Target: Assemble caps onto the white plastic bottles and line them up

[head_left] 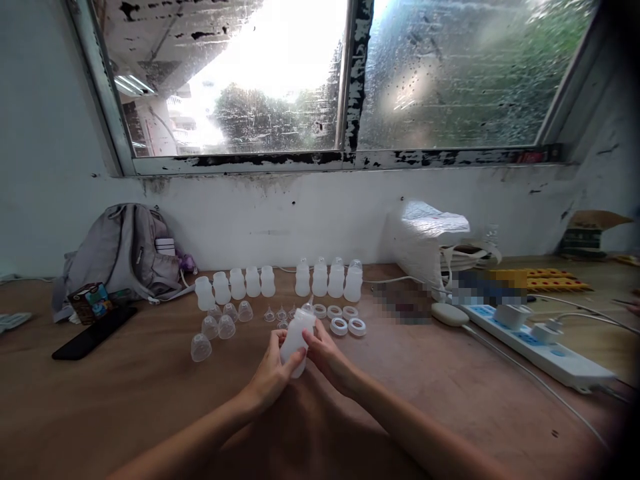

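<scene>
Your forearms reach inward from both sides over the table [150, 407], and your hands meet in front of you. Your left hand [273, 367] is wrapped around the lower left of a milky bottle [294, 343], thumb laid across its front. Your right hand [327, 353] grips the upper right side near the neck, its thumb pressing the wall. The bottle is tilted, its top leaning away from you and to the right. A clear teat [309, 305] shows at that end; I cannot tell whether it is fixed there or merely behind it.

The likeliest slip is in this grip: if the wall is soft, two thumbs squeezing from the front could dent it or let it twist, and anything loose at the neck might tip off.

Just beyond your hands, small teats [269, 315] stand to the left and white rings [357, 333] lie to the right; a low wrist or dropping fingers could scatter either group. Clear caps [201, 348] sit left of your left hand, light enough, I judge, to roll if an elbow swings out.

Farther off, open bottles [237, 284] at left and capped bottles [353, 283] at right could topple from an overlong reach.
</scene>
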### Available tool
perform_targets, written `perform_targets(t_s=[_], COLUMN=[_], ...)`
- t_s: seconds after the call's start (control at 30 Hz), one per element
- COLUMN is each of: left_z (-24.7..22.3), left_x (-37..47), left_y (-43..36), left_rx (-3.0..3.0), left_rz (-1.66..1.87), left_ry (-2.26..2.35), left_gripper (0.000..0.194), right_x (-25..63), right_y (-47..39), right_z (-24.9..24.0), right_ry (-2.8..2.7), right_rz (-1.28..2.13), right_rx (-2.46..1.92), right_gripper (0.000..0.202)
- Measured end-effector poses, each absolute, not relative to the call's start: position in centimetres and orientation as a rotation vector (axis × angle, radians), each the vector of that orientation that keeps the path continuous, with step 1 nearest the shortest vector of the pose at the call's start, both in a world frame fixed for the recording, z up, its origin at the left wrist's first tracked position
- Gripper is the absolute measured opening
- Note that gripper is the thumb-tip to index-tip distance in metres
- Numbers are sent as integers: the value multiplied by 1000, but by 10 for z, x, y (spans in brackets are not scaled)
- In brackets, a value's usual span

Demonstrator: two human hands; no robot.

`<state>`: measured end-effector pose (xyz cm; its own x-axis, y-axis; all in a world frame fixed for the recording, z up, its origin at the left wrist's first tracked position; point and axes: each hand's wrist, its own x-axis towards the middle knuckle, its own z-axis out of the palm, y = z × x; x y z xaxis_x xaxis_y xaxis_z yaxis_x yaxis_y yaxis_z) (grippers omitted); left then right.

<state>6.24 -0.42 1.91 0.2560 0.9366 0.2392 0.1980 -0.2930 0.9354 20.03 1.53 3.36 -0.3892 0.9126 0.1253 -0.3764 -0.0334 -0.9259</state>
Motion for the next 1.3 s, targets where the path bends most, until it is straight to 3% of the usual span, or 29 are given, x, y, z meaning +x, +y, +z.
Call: perform_targets(t_s=[0.17,0.33,0.47,0.67,0.8,1.0,1.3], left_z=[9,22,47,42,33,43,11], left_x=[57,35,-15,-101,-110,-53,2], left_y=[1,6,9,11,12,22,27], left_rx=[1836,2286,2581,2341,2158,1512,1198], left_rz=[1130,1017,946,599,745,1224,1327], left_ry=[1054,1319,1587,1994,1801,1229,973], left_gripper=[37,41,30,37,29,38,41], right_x=[200,206,211,214,216,223,234], right_y=[16,28,35,40,40,41,38], right_z=[26,20,22,20,22,26,35], right_ry=[-1334,-1315,-1398,-1619,-1688,-1540,-1599], right_rz=[1698,1589,1440,1272,1109,985,953], right_rx=[-679,-794,-936,-1039,-1025,-983,-984], right_gripper=[34,39,47,37,32,37,30])
